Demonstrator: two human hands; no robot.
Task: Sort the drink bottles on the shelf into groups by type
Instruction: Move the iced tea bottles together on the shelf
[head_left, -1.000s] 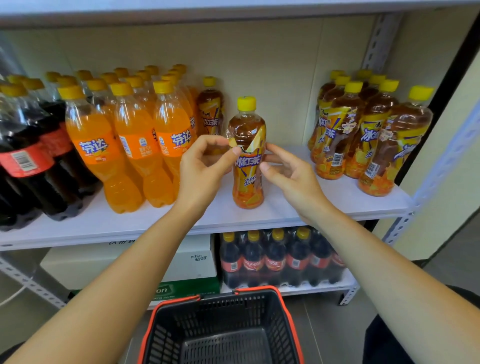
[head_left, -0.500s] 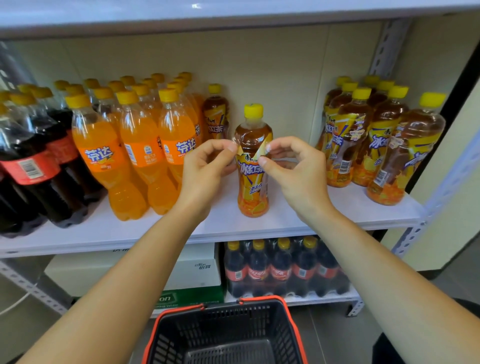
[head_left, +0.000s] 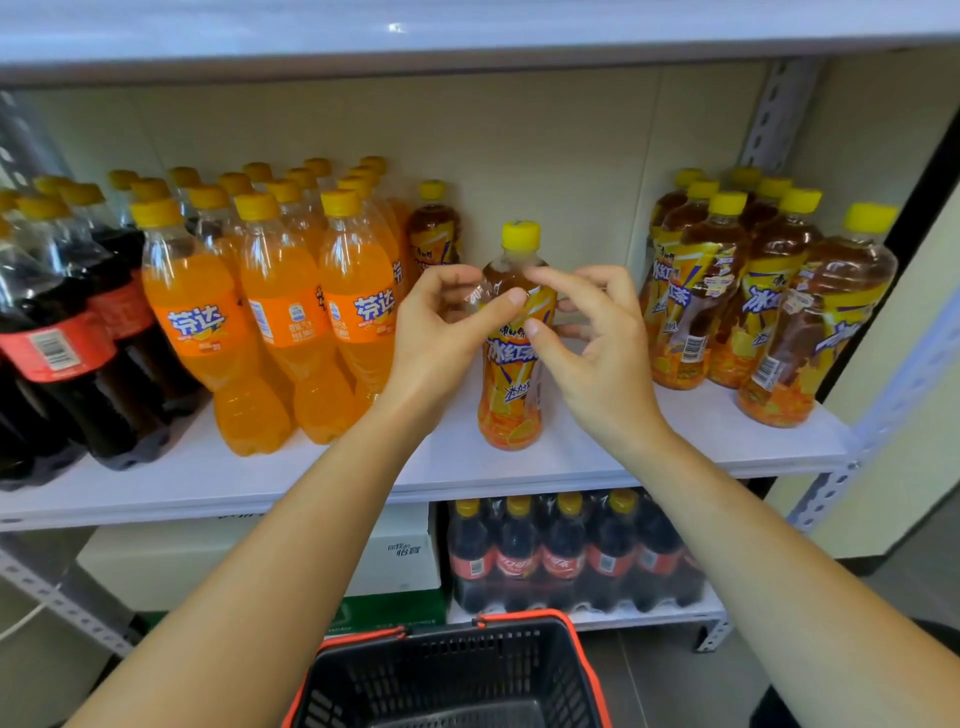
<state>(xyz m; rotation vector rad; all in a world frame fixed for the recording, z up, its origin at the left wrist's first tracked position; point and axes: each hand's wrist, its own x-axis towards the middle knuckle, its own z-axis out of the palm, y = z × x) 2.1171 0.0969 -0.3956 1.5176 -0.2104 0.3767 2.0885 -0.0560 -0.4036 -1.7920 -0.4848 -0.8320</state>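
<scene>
**Yellow-capped tea bottle standing alone mid-shelf, both our hands at its shoulder**

Amber tea is showing through the iced tea bottle that is standing upright by itself on the white shelf, in the open stretch between the orange soda bottles and the iced tea group. We are holding both hands up at its upper part, just under the yellow cap.

Our left hand is curling in from the left, thumb and forefinger closing on the bottle's shoulder, with the thumb tip lying across the front of it. Our right hand is coming in from the right with thumb and forefinger drawn together at the top of the label, the other fingers loosely bent behind; we cannot tell whether this pinch is actually gripping the bottle or only touching it.

Another iced tea bottle is sitting at the back, right beside the orange sodas. Cola bottles are filling the far left of the shelf. On the lower shelf a shrink-wrapped cola pack is standing next to a white carton. We are seeing a black basket with a red rim below our forearms.
</scene>
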